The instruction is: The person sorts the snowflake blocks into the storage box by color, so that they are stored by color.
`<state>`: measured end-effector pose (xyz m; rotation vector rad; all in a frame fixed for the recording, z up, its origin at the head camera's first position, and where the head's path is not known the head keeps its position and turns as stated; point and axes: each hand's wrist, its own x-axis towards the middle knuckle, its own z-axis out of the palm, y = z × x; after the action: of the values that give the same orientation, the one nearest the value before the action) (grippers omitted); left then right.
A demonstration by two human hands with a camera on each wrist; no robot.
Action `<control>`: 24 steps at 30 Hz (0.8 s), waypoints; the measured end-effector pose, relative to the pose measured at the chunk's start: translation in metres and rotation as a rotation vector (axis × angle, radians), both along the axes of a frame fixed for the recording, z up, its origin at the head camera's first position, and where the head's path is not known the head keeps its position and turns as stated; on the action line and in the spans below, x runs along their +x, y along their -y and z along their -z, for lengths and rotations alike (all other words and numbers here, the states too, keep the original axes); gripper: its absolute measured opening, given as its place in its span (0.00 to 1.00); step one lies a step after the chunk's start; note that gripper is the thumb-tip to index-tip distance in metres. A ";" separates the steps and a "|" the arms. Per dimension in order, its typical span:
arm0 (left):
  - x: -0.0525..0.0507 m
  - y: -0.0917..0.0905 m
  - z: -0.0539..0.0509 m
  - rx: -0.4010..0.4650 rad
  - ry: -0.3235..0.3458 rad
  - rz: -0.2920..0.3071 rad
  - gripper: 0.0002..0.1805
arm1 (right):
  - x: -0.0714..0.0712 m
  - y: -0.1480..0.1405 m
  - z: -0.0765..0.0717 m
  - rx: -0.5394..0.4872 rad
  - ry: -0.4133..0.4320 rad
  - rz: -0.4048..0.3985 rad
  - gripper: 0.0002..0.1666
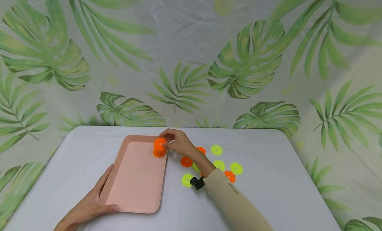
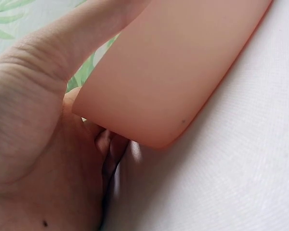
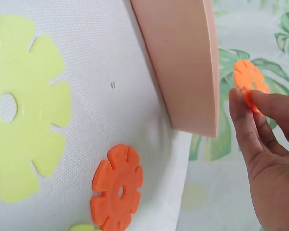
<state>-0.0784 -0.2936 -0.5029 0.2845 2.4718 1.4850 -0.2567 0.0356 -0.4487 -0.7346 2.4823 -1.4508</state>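
Observation:
My right hand (image 1: 180, 143) pinches an orange flower-shaped interlocking disc (image 1: 159, 143) between thumb and fingertips, above the far right corner of a pink tray (image 1: 135, 178). The right wrist view also shows this held disc (image 3: 249, 77), past the tray's outer wall (image 3: 183, 67). Just below it in the head view, another orange disc (image 1: 159, 153) appears inside the tray, partly covered. My left hand (image 1: 91, 202) grips the tray's near left corner, thumb over the front rim and fingers along the left side. Seen from the left wrist, the tray wall (image 2: 168, 72) lies between thumb and fingers.
Several yellow-green discs (image 1: 216, 150) and orange discs (image 1: 186, 161) lie on the white table (image 1: 268, 191) right of the tray, some under my right forearm. A black wrist strap piece (image 1: 197, 183) sticks out there. A leaf-patterned cloth (image 1: 185, 41) hangs behind.

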 end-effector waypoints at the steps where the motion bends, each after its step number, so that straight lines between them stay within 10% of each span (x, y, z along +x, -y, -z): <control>1: 0.000 0.000 0.000 0.001 -0.006 0.003 0.70 | 0.000 0.001 0.000 0.002 0.003 0.002 0.19; 24: 0.001 0.000 -0.003 0.006 0.007 -0.015 0.70 | -0.007 0.025 0.004 -0.002 0.061 -0.044 0.19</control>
<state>-0.0772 -0.2941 -0.5003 0.2617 2.4698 1.4978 -0.2637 0.0107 -0.4531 -0.7292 2.4044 -1.4382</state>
